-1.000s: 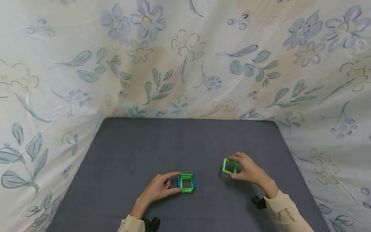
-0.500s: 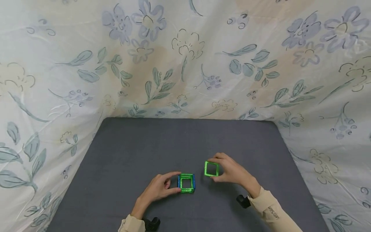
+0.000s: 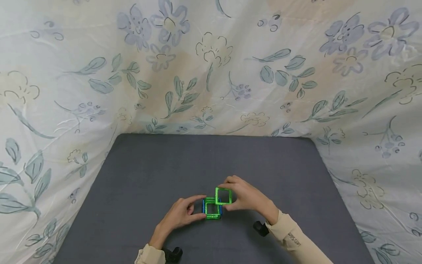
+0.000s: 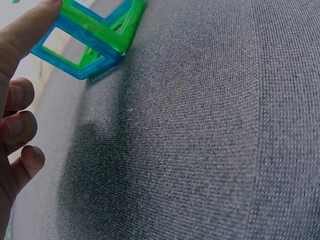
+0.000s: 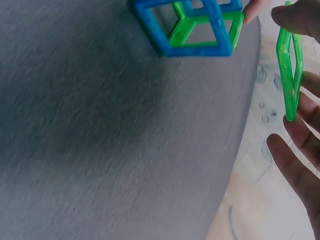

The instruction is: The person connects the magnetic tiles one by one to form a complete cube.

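Observation:
A small open cube frame of magnetic tiles [image 3: 213, 216], with green and blue square sides, stands on the dark grey cloth. My left hand [image 3: 180, 214] holds it at its left side, forefinger at the far corner and thumb at the near one. In the left wrist view the other left fingers curl beside the cube frame [image 4: 95, 25]. My right hand [image 3: 248, 196] pinches a green square magnetic tile [image 3: 216, 196] between thumb and fingers. From the head, this tile overlaps the cube's right far corner; the right wrist view shows the tile [image 5: 286, 75] nearly edge-on, raised apart from the blue side [image 5: 200, 51].
The dark grey table [image 3: 158, 165] has rounded far corners. A flowered cloth [image 3: 211, 91] hangs behind it and along both sides. Black wrist mounts [image 3: 261, 228] stick out below both sleeves.
My right hand has carried the green square tile leftward, from well right of the cube frame to over its right edge. The left hand and the cube have stayed in place.

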Available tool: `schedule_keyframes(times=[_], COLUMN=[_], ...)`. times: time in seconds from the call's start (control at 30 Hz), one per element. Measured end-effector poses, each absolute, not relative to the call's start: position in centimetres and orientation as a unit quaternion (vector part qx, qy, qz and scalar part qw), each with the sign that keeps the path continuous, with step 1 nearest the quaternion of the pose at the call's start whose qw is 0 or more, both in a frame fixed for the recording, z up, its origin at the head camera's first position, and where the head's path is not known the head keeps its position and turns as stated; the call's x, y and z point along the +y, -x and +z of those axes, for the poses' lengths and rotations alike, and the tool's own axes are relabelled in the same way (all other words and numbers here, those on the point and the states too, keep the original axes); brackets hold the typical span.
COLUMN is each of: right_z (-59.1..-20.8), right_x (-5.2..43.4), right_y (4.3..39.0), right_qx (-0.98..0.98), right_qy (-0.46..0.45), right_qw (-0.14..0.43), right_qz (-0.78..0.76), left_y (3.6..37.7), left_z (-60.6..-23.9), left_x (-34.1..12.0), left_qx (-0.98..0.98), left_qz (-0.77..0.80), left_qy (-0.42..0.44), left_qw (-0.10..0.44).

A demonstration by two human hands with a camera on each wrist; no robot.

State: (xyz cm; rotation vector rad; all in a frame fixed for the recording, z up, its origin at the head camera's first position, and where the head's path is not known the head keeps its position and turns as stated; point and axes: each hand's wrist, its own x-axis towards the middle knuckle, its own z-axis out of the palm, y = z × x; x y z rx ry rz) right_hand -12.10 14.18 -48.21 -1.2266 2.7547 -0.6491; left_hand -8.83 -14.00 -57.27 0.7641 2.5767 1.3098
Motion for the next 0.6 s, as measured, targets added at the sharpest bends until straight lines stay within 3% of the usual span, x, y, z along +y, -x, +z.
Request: schedule_keyframes(times=[0.6], right_z=[-49.1], right_x=[10.7], right_y=[11.5], right_qx=[0.882], right_qy=[0.418], right_qw=[0.065], right_qz=[-0.205], left_y=[8.9], left_z=[-57.2], left_x=[-14.1], left_qx=[0.856], left_qz=[0.439], left_qy=[-0.263], left_qw=[0.073])
